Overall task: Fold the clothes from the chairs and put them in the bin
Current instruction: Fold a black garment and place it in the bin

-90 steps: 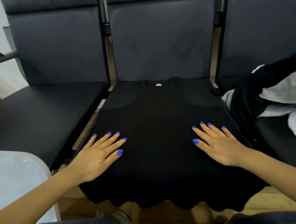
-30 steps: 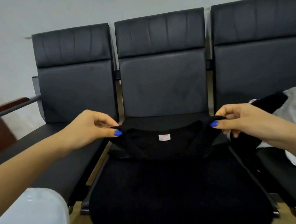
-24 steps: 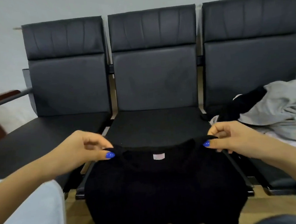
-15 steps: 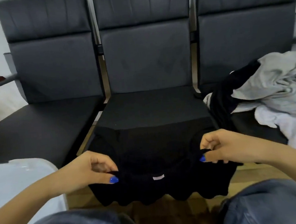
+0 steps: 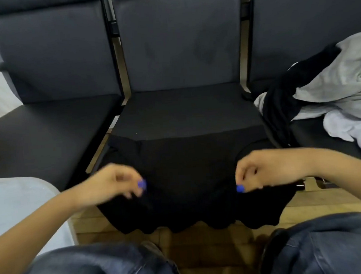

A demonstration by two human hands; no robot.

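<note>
- Half a second ago the collar with its pale label was still raised between the two hands; now the black shirt (image 5: 188, 174) lies doubled over on itself, its folded edge running across the middle chair (image 5: 184, 113) seat and no label showing.
- Three seconds ago the shirt lay flat at full length, reaching the chair's backrest; the rear part of the seat is now bare.
- The left hand (image 5: 116, 183) is over the shirt's left side, fingers curled with the thumb against them; motion blur hides whether its grip still pinches cloth, so I cannot tell.
- The right hand (image 5: 265, 169) sits at the shirt's right side, fingers curled down onto the fabric; whether this grip holds cloth I cannot tell either.
- The shirt's wavy lower hem hangs off the front of the seat above the wooden floor (image 5: 206, 242).
- A heap of black, grey and white clothes (image 5: 330, 96) lies on the right chair.
- A pale bin (image 5: 24, 209) stands at the lower left, beside the left forearm.
</note>
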